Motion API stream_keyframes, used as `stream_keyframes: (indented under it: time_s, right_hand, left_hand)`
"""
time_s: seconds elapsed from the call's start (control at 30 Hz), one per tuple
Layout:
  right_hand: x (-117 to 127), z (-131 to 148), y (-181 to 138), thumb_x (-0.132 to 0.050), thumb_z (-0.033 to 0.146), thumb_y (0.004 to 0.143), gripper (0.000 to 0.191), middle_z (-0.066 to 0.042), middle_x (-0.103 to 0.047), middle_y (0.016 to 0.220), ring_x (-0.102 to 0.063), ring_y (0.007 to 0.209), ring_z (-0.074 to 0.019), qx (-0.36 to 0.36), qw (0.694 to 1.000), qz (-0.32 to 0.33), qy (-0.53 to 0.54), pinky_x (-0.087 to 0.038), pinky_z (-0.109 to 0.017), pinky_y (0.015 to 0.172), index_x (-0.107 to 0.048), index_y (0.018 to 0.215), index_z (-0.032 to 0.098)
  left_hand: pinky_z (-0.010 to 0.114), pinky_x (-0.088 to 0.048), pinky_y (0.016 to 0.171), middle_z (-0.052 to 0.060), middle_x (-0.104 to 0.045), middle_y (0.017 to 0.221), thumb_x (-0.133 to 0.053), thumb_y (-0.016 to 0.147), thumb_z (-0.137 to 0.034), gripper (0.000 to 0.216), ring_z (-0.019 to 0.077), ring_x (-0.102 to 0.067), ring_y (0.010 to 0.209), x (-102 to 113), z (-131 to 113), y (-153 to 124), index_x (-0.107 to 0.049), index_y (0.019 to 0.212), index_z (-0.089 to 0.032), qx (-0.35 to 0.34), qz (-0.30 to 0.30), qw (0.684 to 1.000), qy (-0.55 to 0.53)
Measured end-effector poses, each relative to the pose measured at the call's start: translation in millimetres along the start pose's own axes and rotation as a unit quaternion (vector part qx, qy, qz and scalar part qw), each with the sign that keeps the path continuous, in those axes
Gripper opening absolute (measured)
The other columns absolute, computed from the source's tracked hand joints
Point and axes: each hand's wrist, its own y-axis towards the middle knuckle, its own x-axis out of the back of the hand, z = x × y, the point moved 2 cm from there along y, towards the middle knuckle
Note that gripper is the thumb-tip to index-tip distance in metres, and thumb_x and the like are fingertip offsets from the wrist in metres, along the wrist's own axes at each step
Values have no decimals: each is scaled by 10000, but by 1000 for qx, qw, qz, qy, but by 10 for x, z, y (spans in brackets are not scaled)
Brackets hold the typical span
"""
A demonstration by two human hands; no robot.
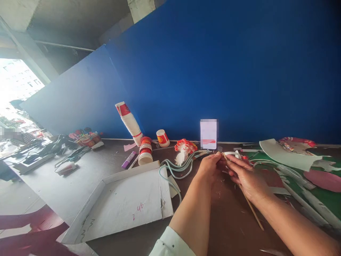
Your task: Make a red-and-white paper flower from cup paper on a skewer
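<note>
My left hand [209,165] and my right hand [246,174] meet over the brown table [229,220], fingers pinched together. A thin wooden stick [253,210] runs from between the fingertips back under my right hand toward me. Both hands appear closed on its far end, beside a small white paper strip [231,153]. A white sleeve cuff [170,245] shows on my left arm.
A flat white cardboard tray [125,204] lies to the left. Behind it stand a leaning stack of red-and-white paper cups [130,122], shorter cup stacks [145,150], a purple glue stick [129,159] and pale green cords [178,169]. White, pink and green paper pieces [293,156] lie right. A blue wall stands behind.
</note>
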Motion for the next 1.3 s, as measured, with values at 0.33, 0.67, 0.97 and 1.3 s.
stream_keyframes:
  time_s: [0.33, 0.67, 0.97, 1.3]
  right_hand:
    - [-20, -24, -20, -786, 328, 635, 423, -18, -652, 751, -473, 526, -63, 7, 999, 34, 12, -314, -151, 400, -750, 1048, 245]
    - [23, -79, 17, -759, 330, 681, 487, -1, -608, 670, -485, 518, -67, 16, 999, 12, -47, -355, -146, 408, -719, 1155, 222]
    - [-13, -62, 39, -728, 165, 691, 280, -25, -648, 812, -474, 489, -34, -25, 997, 30, 59, -275, -102, 340, -762, 961, 231]
    - [-11, -22, 27, -680, 132, 722, 268, -36, -628, 812, -463, 480, -35, -27, 996, 52, 67, -245, -93, 321, -750, 969, 209]
  left_hand:
    - [261, -470, 575, 23, -579, 628, -714, 771, -349, 249, 117, -531, 510, 56, 43, 14, -606, 773, -125, 66, 47, 996, -39]
    - [216, -416, 574, 3, -562, 589, -773, 709, -261, 214, 82, -506, 516, 9, -17, -40, -629, 703, -103, 21, -18, 1000, -5]
    - [201, -452, 648, 21, -604, 662, -707, 755, -143, 78, 76, -555, 579, 54, -116, -61, -655, 750, -85, 36, 4, 999, -26]
    - [201, -448, 658, 19, -607, 680, -757, 727, -229, 169, 79, -556, 607, 102, -21, -9, -665, 771, -95, 19, 32, 999, -27]
